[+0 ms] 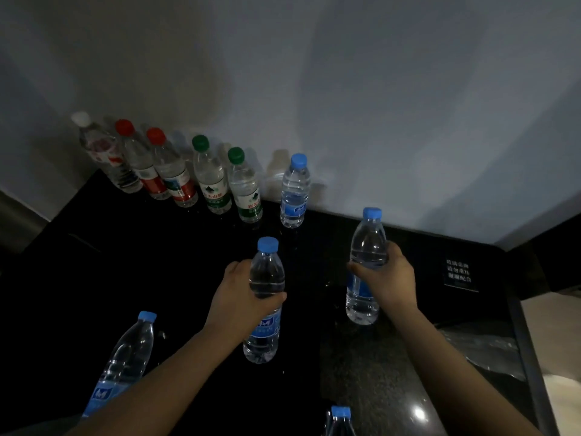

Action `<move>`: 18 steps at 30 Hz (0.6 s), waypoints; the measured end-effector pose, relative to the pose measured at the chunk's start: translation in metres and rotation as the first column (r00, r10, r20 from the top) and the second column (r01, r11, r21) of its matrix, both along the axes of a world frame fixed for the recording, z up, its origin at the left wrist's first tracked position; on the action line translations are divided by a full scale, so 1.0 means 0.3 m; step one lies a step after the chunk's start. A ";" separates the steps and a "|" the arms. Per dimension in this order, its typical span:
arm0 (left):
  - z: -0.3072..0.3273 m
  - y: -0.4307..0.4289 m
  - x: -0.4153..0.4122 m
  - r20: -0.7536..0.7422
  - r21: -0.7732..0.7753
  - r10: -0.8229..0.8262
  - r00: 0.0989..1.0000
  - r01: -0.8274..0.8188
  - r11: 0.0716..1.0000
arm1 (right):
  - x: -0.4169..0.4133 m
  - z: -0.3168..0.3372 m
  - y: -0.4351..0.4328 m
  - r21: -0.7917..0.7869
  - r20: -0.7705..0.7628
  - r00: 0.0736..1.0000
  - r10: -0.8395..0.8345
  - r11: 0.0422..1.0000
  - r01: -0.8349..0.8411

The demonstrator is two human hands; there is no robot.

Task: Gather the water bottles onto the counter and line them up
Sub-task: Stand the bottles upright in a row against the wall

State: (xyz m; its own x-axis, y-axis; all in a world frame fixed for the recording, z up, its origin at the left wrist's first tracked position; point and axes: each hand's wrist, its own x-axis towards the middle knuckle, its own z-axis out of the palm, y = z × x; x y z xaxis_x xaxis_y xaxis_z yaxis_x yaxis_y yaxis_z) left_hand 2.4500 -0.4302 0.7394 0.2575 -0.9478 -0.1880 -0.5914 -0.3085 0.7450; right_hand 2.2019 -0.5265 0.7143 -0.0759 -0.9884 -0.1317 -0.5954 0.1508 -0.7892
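Note:
On the black counter (163,278) a row of upright water bottles runs along the wall: a white-capped one (103,152), two red-capped ones (141,162), two green-capped ones (210,177) and a blue-capped one (295,191). My left hand (242,297) is wrapped around the middle of a blue-capped bottle (265,309) standing mid-counter. My right hand (385,278) grips another blue-capped bottle (366,269) to the right. A blue-capped bottle (125,363) stands at the near left, and the cap of one more bottle (341,413) shows at the bottom edge.
A pale wall (345,105) backs the counter. A small black sign with white characters (459,273) lies at the right. Beyond the counter's right edge is a lighter surface (553,341). Water drops dot the counter.

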 end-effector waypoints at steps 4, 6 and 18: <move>0.029 -0.068 -0.014 -0.029 -0.019 -0.018 0.999 0.018 1.000 | 0.024 0.000 -0.092 -0.054 0.079 0.996 -0.040 0.998 0.044; 0.034 -0.097 -0.017 -0.008 -0.030 -0.007 1.000 0.006 1.000 | 0.047 -0.001 -0.143 -0.069 0.106 0.993 -0.044 0.996 0.052; 0.006 -0.178 0.016 -0.055 -0.083 0.026 0.998 -0.031 0.996 | 0.217 -0.091 -0.412 -0.084 0.249 0.966 -0.068 0.992 0.092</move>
